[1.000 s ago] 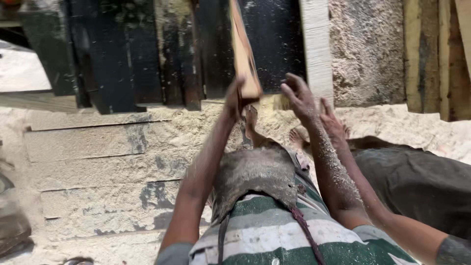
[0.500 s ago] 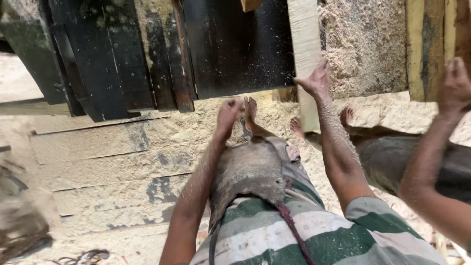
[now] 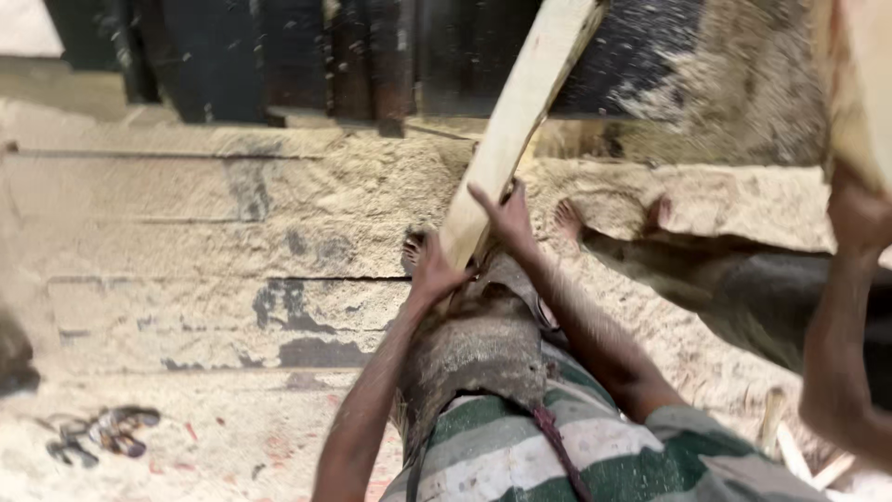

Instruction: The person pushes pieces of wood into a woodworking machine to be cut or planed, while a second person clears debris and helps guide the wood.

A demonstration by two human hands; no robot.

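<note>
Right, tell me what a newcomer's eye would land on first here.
First, the pale wooden plank slanting up from the middle to the top edge, gripped at its lower end by the left hand and the right hand. Around it, sawdust coats the floor boards, with dark planks standing along the top. At the right edge, another person's arm lifts a second piece of wood.

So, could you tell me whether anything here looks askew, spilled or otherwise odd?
Yes. Sawdust lies thick over the floor boards, which is odd underfoot. The plank leans steeply, held by the left hand and right hand. Bare feet stand in the dust. A pair of sandals lies loose at the lower left.
</note>
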